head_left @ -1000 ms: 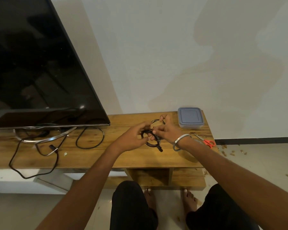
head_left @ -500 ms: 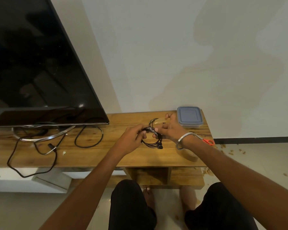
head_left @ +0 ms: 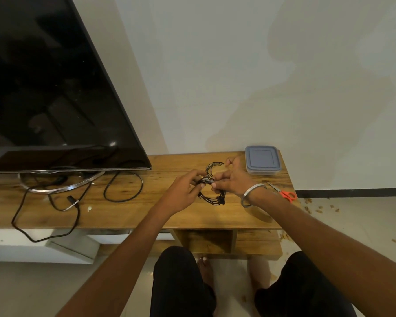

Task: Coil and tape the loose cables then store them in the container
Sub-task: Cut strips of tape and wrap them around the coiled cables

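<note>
Head view: both hands pinch the coiled cable point(head_left: 212, 187) at its middle, now lifted off the counter point(head_left: 128, 216). Left hand point(head_left: 183, 191) and right hand point(head_left: 232, 179) seem to be binding it; the container point(head_left: 262, 159) waits shut.

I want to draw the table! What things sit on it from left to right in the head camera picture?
Loose black cable → left hand → coiled cable held by both hands → right hand → lidded container → orange scissors.
</note>
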`<state>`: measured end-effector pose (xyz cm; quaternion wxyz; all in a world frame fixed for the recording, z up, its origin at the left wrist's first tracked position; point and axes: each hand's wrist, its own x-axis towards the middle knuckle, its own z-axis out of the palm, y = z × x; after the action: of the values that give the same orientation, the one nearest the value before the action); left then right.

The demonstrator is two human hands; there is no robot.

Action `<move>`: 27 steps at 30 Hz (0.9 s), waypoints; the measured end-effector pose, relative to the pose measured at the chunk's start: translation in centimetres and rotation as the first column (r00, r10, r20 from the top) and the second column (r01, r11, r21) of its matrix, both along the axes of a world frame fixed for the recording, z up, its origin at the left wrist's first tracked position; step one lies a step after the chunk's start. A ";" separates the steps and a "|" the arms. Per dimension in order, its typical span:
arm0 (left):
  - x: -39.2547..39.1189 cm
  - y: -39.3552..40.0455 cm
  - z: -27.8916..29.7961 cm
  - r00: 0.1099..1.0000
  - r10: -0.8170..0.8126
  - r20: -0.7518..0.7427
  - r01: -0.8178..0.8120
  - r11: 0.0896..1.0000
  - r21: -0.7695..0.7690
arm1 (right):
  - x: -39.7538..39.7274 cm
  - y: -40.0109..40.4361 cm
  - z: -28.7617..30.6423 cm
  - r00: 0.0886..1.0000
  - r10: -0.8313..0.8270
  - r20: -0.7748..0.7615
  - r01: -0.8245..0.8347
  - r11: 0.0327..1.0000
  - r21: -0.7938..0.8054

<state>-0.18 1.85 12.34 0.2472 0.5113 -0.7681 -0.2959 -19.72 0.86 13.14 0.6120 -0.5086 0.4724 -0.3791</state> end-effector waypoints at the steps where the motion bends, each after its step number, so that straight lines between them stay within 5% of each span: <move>1: -0.1 0.1 0.2 1.000 -0.010 -0.001 0.010 1.000 -0.008 | 0.0 0.0 0.0 1.000 0.004 -0.004 -0.004 1.000 0.001; 12: -0.4 0.4 0.5 0.997 -0.011 0.083 0.029 0.973 -0.228 | -0.3 0.4 0.8 0.993 0.067 0.094 -0.074 0.994 0.077; 27: -0.5 0.6 0.3 0.995 0.091 -0.049 -0.099 0.973 -0.210 | -0.6 0.7 0.0 0.989 0.110 0.098 -0.122 0.984 0.133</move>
<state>-0.71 2.43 12.64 0.3292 0.5122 -0.7649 -0.2102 -20.36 1.53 13.09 0.6876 -0.4738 0.4388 -0.3319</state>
